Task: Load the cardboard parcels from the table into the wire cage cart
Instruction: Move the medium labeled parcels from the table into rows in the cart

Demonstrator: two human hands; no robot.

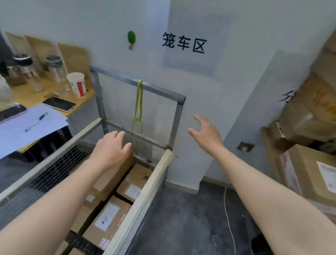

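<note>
several brown cardboard parcels (110, 218) with white printed labels already lie in the grey metal wire cage cart (176, 124), flat and close together so that little room is wasted. one taller plain brown parcel (114, 177) stands higher than the rest toward the far left corner, close to the mesh. the left hand (110, 148) hangs just over that taller parcel with fingers loosely spread and nothing in its grasp; whether the palm touches the cardboard cannot be told. the right hand (206, 134) is out past the cart's right rim, in the air, fingers wide apart and empty. i judge that both hands are between parcels, free to fetch another. the cart's top rails are wrapped in cream foam padding (45, 164), likely to spare arms and boxes as they pass over. a yellow-green strap (138, 105) hangs from the tall back frame, perhaps kept there for tying the load. at the right a stack of larger brown cardboard boxes (315, 172) sits well apart from the cart; what it rests on is hidden. at the left a light wooden desk (30, 96) bears white paper sheets (18, 131) with a pen (36, 122), two phones (59, 103) and a red-and-white paper cup (76, 84).
</note>
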